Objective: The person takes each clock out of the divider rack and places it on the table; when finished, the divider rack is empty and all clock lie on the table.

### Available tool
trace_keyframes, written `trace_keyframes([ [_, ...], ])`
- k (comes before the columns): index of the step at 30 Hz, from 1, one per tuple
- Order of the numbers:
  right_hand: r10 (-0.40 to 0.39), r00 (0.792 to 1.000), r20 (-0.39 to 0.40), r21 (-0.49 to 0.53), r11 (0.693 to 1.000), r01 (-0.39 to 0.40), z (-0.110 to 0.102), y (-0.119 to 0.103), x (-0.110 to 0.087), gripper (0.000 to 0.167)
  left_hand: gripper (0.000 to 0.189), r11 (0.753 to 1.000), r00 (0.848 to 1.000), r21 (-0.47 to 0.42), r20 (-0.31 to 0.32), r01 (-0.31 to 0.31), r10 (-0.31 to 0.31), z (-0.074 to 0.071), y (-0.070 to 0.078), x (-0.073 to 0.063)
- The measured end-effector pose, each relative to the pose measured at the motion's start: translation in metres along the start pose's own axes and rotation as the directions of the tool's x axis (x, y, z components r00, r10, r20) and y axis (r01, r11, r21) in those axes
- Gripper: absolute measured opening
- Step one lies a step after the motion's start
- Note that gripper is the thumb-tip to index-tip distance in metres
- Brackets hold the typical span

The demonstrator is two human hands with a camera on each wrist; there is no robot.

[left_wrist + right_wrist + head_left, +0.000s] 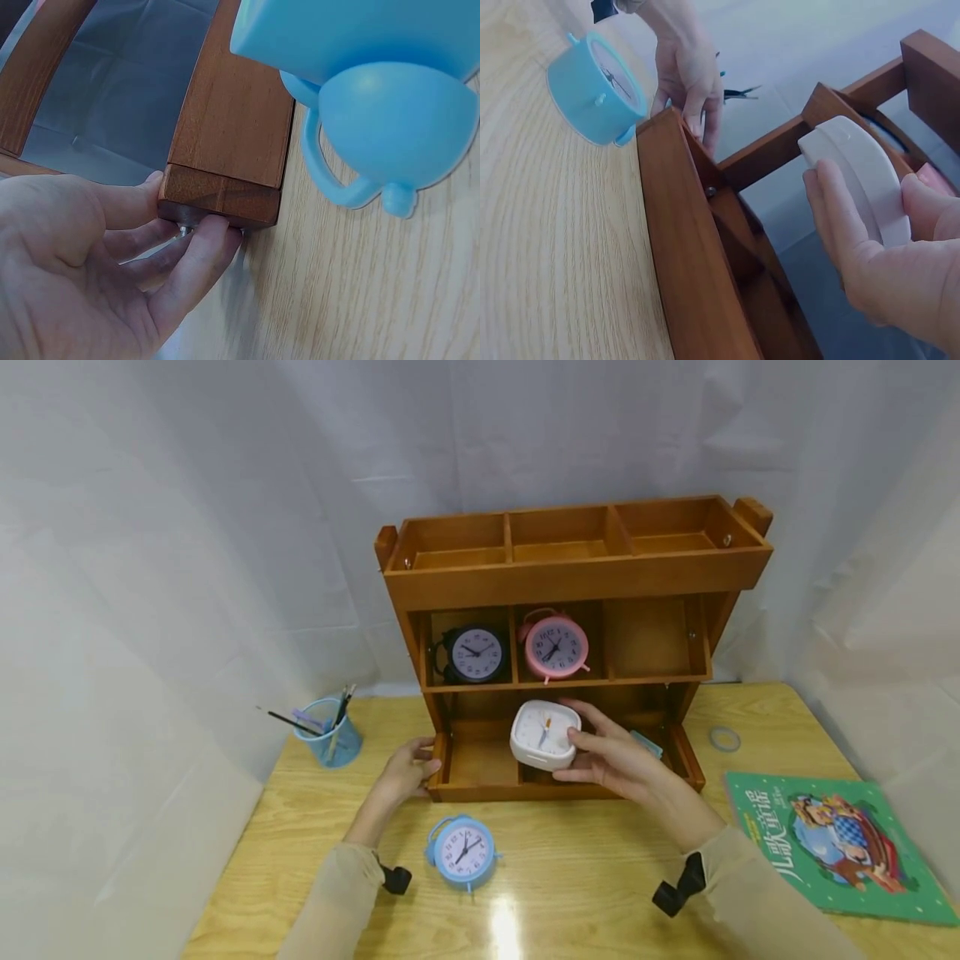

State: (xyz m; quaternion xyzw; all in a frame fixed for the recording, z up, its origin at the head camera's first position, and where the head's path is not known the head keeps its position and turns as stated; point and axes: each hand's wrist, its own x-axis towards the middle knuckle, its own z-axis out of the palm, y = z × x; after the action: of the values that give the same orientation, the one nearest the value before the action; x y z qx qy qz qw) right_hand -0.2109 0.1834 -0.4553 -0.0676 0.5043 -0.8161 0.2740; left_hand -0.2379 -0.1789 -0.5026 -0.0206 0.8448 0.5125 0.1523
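Beige sleeves (322, 906) are lying nearest us at the bottom edge of the head view, and past them we are facing a wooden shelf (577, 579). Counting from the white clock (534, 727), with twelve at the top of the head view, we are resting our left hand (407, 770) at about half past eight; its thumb and fingers are curling round the shelf's front corner, apparently steadying it. Our right hand (621, 758) is pinching the white clock at its side, thumb against the front edge and fingers behind. We are holding this clock in front of the lower tier (483, 794), near the divider, and the right wrist view is showing it clear of the wood. At twelve o'clock a pink clock (557, 647) is standing in the tier above, and a black clock (477, 653) is sitting between ten and eleven. At seven a blue clock (465, 850) is standing on the table (277, 835), outside the shelf. At three, a teal thing (647, 744) is showing partly behind our wrist, too hidden to name. We are judging the step in hand as placing the white clock in the lower tier; the next move is probably calling for settling it in one compartment, face outward, and loosening the pinch only once it is standing securely.
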Motion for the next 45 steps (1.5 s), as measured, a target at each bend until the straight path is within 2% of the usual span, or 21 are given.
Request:
trace_keyframes([
  [6,-0.062,0.998,-0.010,-0.114,0.992,0.060,0.008,0.000,-0.006,0.065,0.053,1.000,1.000,-0.002,0.000,-0.007,0.007,0.000,-0.002,0.001],
  [15,-0.119,0.993,0.025,-0.251,0.960,0.121,0.010,0.001,-0.016,0.068,0.052,1.000,1.000,-0.012,-0.001,-0.007,0.007,0.001,-0.001,0.000],
  [18,-0.091,0.995,0.044,-0.286,0.953,0.100,0.008,0.006,-0.023,0.068,0.053,1.000,1.000,-0.012,0.001,-0.007,0.007,0.001,-0.001,-0.001],
  [24,0.035,0.991,0.127,-0.351,0.936,0.012,0.004,0.032,-0.038,0.072,0.053,1.000,1.000,-0.022,-0.001,-0.009,0.009,0.001,-0.001,-0.001],
  [33,0.203,0.969,0.144,-0.275,0.948,-0.158,0.003,0.075,-0.043,0.072,0.053,0.999,1.000,-0.031,-0.001,-0.009,0.009,0.001,-0.002,0.000],
  [38,0.233,0.965,0.121,-0.239,0.950,-0.200,0.009,0.088,-0.043,0.073,0.053,0.999,1.000,-0.036,0.005,-0.011,0.012,0.001,-0.003,0.000],
  [45,0.245,0.966,0.084,-0.274,0.937,-0.214,0.012,0.091,-0.044,0.072,0.052,0.999,1.000,-0.040,0.003,-0.003,0.003,0.001,-0.002,0.000],
])
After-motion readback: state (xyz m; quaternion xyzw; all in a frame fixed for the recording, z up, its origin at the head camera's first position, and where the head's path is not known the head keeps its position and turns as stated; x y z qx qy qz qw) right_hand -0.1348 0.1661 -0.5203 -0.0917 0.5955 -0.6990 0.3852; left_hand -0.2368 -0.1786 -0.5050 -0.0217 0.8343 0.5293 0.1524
